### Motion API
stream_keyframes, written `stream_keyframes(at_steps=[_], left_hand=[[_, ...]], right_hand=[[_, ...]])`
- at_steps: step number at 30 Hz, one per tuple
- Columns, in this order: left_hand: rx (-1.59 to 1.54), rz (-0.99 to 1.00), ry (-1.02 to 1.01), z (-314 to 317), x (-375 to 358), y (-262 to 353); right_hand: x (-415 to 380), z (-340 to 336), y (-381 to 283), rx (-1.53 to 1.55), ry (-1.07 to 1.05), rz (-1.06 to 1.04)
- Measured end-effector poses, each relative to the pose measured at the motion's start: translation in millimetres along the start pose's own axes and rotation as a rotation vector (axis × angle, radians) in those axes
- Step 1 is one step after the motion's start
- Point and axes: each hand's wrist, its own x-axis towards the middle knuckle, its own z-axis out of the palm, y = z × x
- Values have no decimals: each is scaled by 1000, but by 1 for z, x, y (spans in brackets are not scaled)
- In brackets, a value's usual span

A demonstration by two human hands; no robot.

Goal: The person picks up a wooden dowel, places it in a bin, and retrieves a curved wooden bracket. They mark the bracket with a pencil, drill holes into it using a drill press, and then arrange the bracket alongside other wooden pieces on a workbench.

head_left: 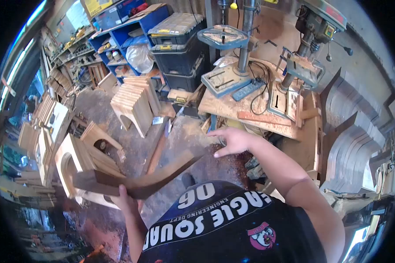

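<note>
A dark shirt (232, 223) lies nearest the camera; beyond it a curved dark wooden piece (156, 184) is held up above the floor (171, 144), slanting across the view. The left hand (126, 204) is clamped on its lower edge near the broad end, thumb showing, other fingers hidden; the right hand (236, 141) is empty, fingers apart, beside the narrower end. The wooden piece looks stiff and solid, probably moderately heavy, dry rather than slippery, not fragile; its length likely makes one end tip, so a grip near each end should steady it; arched wooden parts (134, 103) stand past it, left of the worktop (215, 105).
</note>
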Motion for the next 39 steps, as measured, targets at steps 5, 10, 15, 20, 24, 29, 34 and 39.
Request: stream_keyframes(at_steps=[5, 10, 15, 20, 24, 29, 34, 39], left_hand=[[-272, 70, -356, 150, 166, 5], [-403, 444, -739, 381, 315, 27], [-118, 554, -803, 590, 350, 76], [12, 551, -721, 686, 356, 59], [-297, 55, -918, 646, 315, 48], [-280, 519, -1176, 599, 248, 3], [-534, 419, -1504, 642, 160, 19], [-698, 275, -1473, 702, 52, 10]], right_hand=[[53, -37, -22, -110, 497, -69], [102, -102, 8, -210, 872, 165], [148, -197, 52, -302, 1131, 373], [168, -251, 109, -222, 1130, 466], [123, -242, 126, -294, 1166, 324], [52, -185, 127, -313, 1273, 422], [-11, -143, 106, -370, 1438, 735], [-72, -148, 133, 32, 1697, 789]])
